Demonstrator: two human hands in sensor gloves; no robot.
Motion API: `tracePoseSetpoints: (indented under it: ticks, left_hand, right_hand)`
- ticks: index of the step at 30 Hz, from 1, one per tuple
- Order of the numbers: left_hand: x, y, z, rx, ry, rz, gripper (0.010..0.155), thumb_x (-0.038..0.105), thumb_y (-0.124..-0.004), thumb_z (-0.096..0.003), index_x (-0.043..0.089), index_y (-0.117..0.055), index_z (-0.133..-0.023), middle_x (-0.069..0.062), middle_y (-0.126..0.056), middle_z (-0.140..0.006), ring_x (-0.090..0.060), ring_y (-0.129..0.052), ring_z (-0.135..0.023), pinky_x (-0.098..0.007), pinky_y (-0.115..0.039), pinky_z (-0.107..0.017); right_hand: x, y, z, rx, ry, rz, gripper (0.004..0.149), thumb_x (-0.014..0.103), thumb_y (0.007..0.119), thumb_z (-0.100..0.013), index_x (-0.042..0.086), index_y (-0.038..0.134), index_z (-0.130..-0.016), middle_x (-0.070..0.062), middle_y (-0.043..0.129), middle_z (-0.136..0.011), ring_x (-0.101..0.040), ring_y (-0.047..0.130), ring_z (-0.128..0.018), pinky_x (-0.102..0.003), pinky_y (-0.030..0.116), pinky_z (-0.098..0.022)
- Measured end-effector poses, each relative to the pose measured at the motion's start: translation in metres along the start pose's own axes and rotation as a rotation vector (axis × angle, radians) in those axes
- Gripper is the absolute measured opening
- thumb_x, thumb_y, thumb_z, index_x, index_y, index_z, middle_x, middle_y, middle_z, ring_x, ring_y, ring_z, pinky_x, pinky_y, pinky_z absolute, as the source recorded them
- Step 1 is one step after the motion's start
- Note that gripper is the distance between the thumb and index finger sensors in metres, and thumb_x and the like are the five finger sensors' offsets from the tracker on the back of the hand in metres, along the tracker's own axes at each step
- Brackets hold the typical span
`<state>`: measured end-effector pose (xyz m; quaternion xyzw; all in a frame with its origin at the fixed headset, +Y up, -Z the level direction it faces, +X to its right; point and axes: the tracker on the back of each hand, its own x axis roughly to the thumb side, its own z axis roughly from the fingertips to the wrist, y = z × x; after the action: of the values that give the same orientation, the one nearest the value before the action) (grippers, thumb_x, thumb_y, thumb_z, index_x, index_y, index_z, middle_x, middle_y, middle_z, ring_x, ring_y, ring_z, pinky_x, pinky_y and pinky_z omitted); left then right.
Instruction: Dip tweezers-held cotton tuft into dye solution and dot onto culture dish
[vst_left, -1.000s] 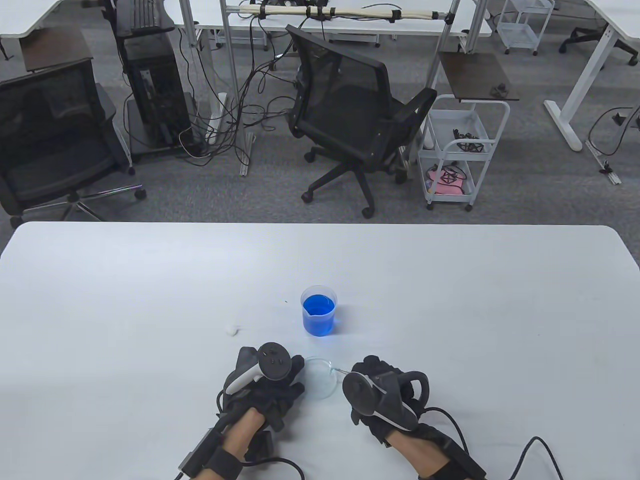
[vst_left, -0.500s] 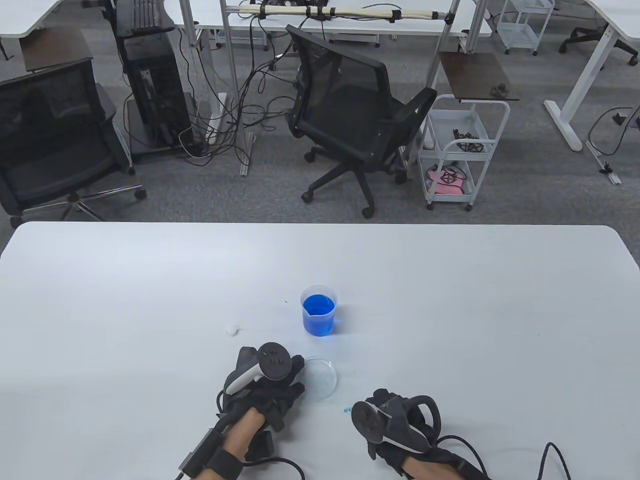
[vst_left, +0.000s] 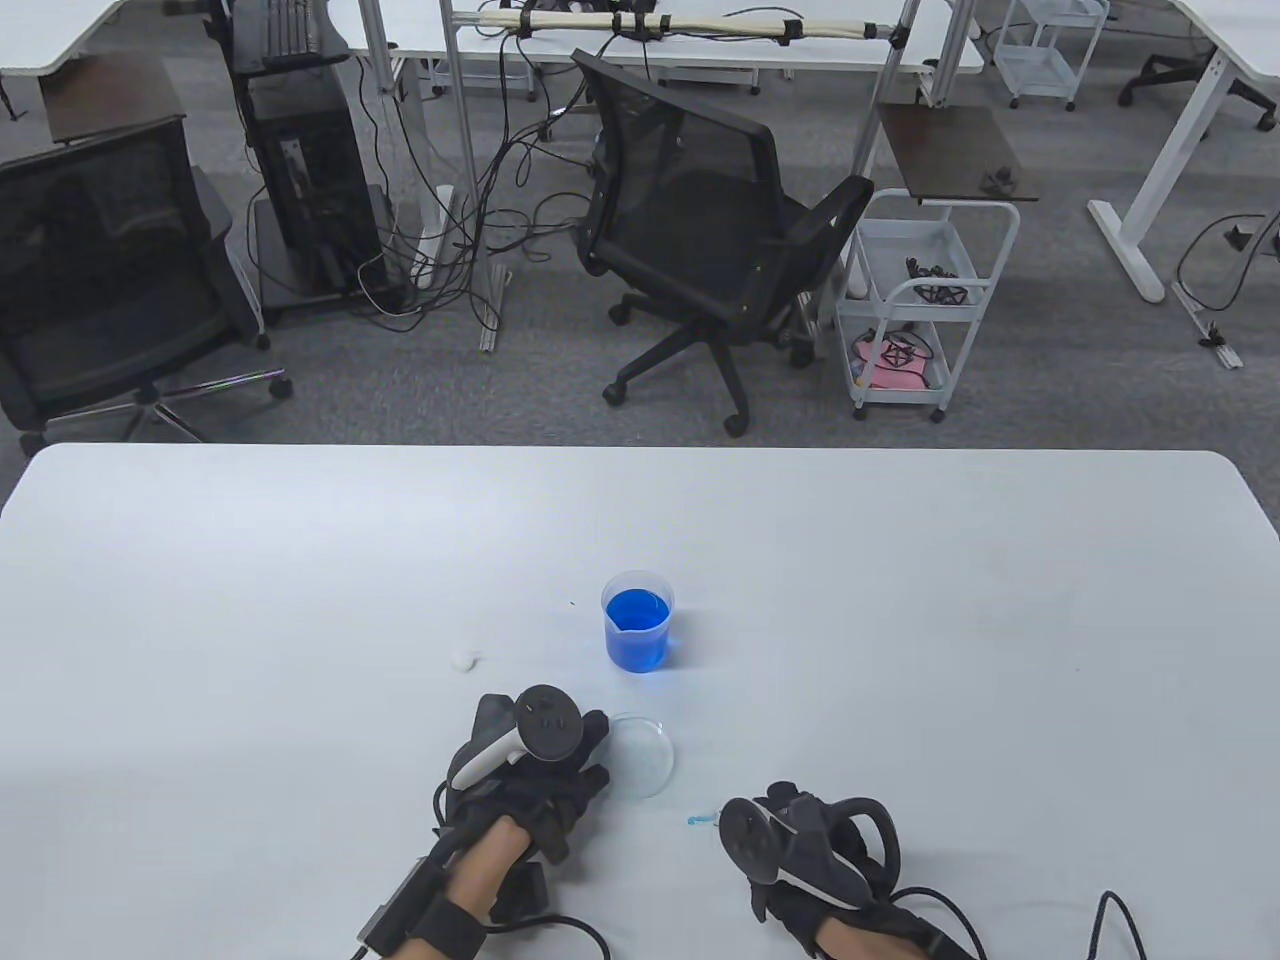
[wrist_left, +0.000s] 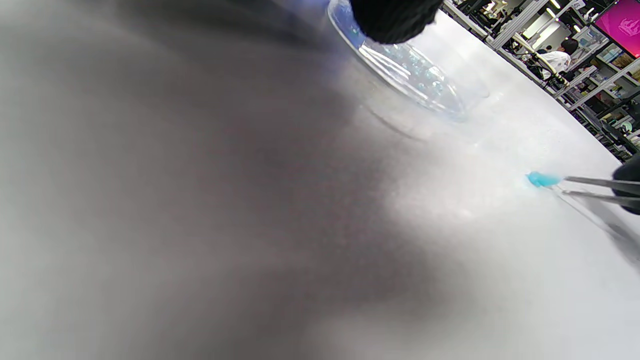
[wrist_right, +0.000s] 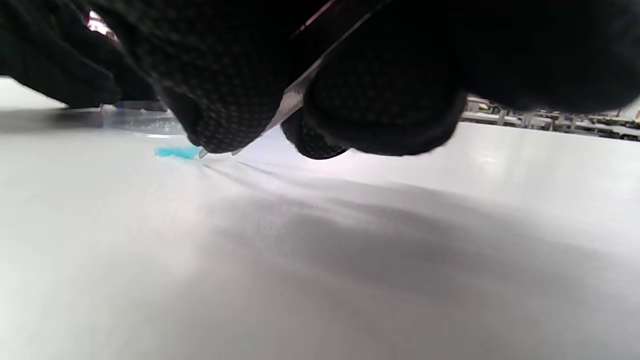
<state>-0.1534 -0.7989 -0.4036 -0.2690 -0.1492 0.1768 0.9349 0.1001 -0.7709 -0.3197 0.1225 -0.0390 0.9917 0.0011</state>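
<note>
The clear culture dish (vst_left: 645, 760) lies on the white table (vst_left: 900, 600); in the left wrist view the dish (wrist_left: 415, 80) shows small blue droplets. My left hand (vst_left: 545, 760) lies at its left edge, a finger and the thumb around the rim, one fingertip (wrist_left: 392, 17) on it. My right hand (vst_left: 795, 845) pinches metal tweezers (wrist_left: 595, 187) whose tips hold a blue-dyed cotton tuft (vst_left: 692, 821). That tuft (wrist_right: 175, 151) sits low at the table surface, in front of and right of the dish. The beaker of blue dye (vst_left: 638, 620) stands behind the dish.
A small white cotton ball (vst_left: 462, 658) lies left of the beaker. Glove cables (vst_left: 1100, 910) trail off the near table edge. Past the far edge stand an office chair (vst_left: 710, 230) and a white cart (vst_left: 920, 300).
My right hand has drawn back from over the dish toward the near edge and slightly right, taking the tweezers and blue tuft off the dish. The left hand and dish have stayed put.
</note>
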Motion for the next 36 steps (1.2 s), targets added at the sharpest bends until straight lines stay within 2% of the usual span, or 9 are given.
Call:
tracePoseSetpoints:
  ticks: [5,9,11,13,17,21,30,33,36]
  left_hand:
    - [0.000,0.000,0.000,0.001,-0.002,0.001,0.065,0.038,-0.061,-0.0640,0.025,-0.024,-0.115,-0.024,-0.007,-0.121,-0.051,-0.006,-0.105,-0.076,-0.012,-0.067]
    - [-0.001,0.001,0.000,0.002,-0.004,0.002,0.065,0.038,-0.062,-0.0639,0.024,-0.024,-0.115,-0.025,-0.007,-0.121,-0.051,-0.006,-0.105,-0.076,-0.012,-0.066]
    - [0.000,0.000,0.000,0.004,-0.005,0.001,0.065,0.038,-0.061,-0.0639,0.024,-0.024,-0.115,-0.024,-0.007,-0.121,-0.051,-0.006,-0.105,-0.076,-0.012,-0.067]
    - [0.000,0.000,0.000,0.006,-0.006,0.000,0.065,0.038,-0.061,-0.0639,0.024,-0.024,-0.115,-0.024,-0.008,-0.121,-0.051,-0.006,-0.105,-0.076,-0.012,-0.066]
    - [0.000,0.000,0.000,0.004,-0.007,0.003,0.065,0.038,-0.061,-0.0638,0.024,-0.024,-0.115,-0.025,-0.007,-0.121,-0.051,-0.006,-0.105,-0.076,-0.012,-0.066]
    - [0.000,-0.001,0.000,0.004,-0.009,0.005,0.065,0.038,-0.061,-0.0640,0.024,-0.024,-0.115,-0.025,-0.007,-0.121,-0.051,-0.005,-0.105,-0.076,-0.011,-0.066]
    - [-0.001,0.000,0.000,0.001,-0.008,0.011,0.065,0.038,-0.062,-0.0640,0.025,-0.025,-0.115,-0.024,-0.008,-0.121,-0.050,-0.006,-0.105,-0.075,-0.012,-0.067]
    - [-0.001,0.002,0.003,0.028,-0.029,0.009,0.067,0.039,-0.063,-0.0638,0.028,-0.020,-0.115,-0.025,-0.010,-0.122,-0.052,-0.010,-0.105,-0.075,-0.015,-0.067]
    - [-0.001,0.016,0.016,0.086,-0.065,0.047,0.065,0.038,-0.064,-0.0632,0.026,-0.025,-0.115,-0.025,-0.012,-0.122,-0.053,-0.013,-0.105,-0.075,-0.018,-0.067]
  right_hand:
    - [-0.019,-0.034,-0.011,-0.130,0.079,-0.136,0.049,0.031,0.091,-0.032,0.001,0.098,-0.070,-0.026,0.095,-0.073,-0.017,0.103,-0.032,-0.031,0.095,-0.018]
    - [-0.027,-0.049,-0.042,-0.154,0.163,-0.218,0.048,0.028,0.088,-0.033,0.003,0.095,-0.073,-0.028,0.091,-0.077,-0.021,0.103,-0.039,-0.036,0.095,-0.023]
    - [-0.027,-0.042,-0.061,-0.121,0.198,-0.224,0.049,0.028,0.088,-0.033,0.002,0.094,-0.074,-0.028,0.090,-0.078,-0.024,0.102,-0.042,-0.040,0.093,-0.027]
    - [-0.024,-0.022,-0.087,-0.029,0.229,-0.198,0.049,0.030,0.088,-0.033,0.004,0.094,-0.074,-0.025,0.089,-0.080,-0.026,0.101,-0.045,-0.043,0.091,-0.031]
    - [-0.015,0.012,-0.112,0.070,0.248,-0.141,0.048,0.032,0.087,-0.033,0.006,0.095,-0.073,-0.023,0.090,-0.081,-0.027,0.100,-0.048,-0.043,0.090,-0.033]
    - [-0.010,0.026,-0.114,0.103,0.229,-0.084,0.048,0.034,0.088,-0.033,0.006,0.095,-0.073,-0.022,0.091,-0.081,-0.026,0.101,-0.048,-0.043,0.090,-0.033]
    - [-0.009,0.031,-0.106,0.114,0.234,-0.066,0.051,0.036,0.086,-0.037,0.008,0.086,-0.079,-0.025,0.082,-0.087,-0.026,0.094,-0.054,-0.042,0.088,-0.036]
    - [-0.012,0.027,-0.105,0.123,0.243,-0.088,0.056,0.037,0.085,-0.037,0.007,0.082,-0.084,-0.027,0.077,-0.090,-0.028,0.094,-0.056,-0.043,0.088,-0.037]
    - [-0.021,0.010,-0.098,0.051,0.254,-0.147,0.059,0.036,0.084,-0.038,0.008,0.077,-0.089,-0.026,0.072,-0.094,-0.032,0.092,-0.062,-0.048,0.086,-0.041]
